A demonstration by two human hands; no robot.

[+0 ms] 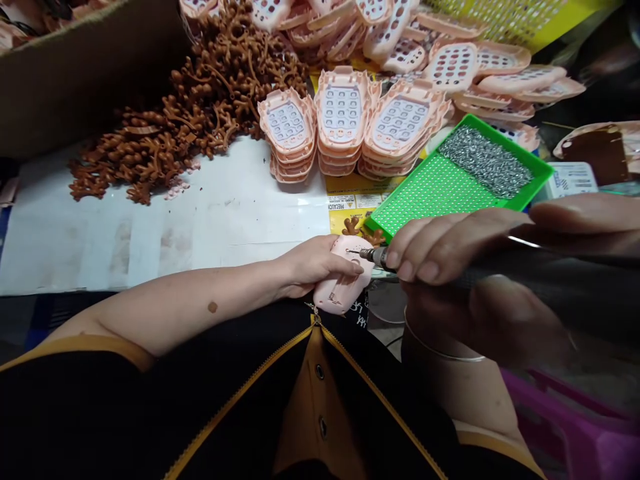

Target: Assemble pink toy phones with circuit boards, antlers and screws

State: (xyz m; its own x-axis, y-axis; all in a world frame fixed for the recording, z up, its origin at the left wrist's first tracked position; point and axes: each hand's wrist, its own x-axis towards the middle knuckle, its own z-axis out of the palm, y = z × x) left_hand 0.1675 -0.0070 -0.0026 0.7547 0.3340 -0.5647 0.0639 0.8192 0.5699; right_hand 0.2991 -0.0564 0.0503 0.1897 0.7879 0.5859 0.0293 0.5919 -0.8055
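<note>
My left hand is closed round a pink plastic toy-phone shell, held back side up close to my body. My right hand is wrapped round a dark powered screwdriver whose metal tip touches the top of the shell. Brown antler-shaped pieces stick out just behind the shell. A bangle circles my right wrist.
A green tray with a heap of small screws lies just beyond my right hand. Stacks of pink keypad shells stand behind it, beside a pile of brown antler parts. A cardboard box sits far left.
</note>
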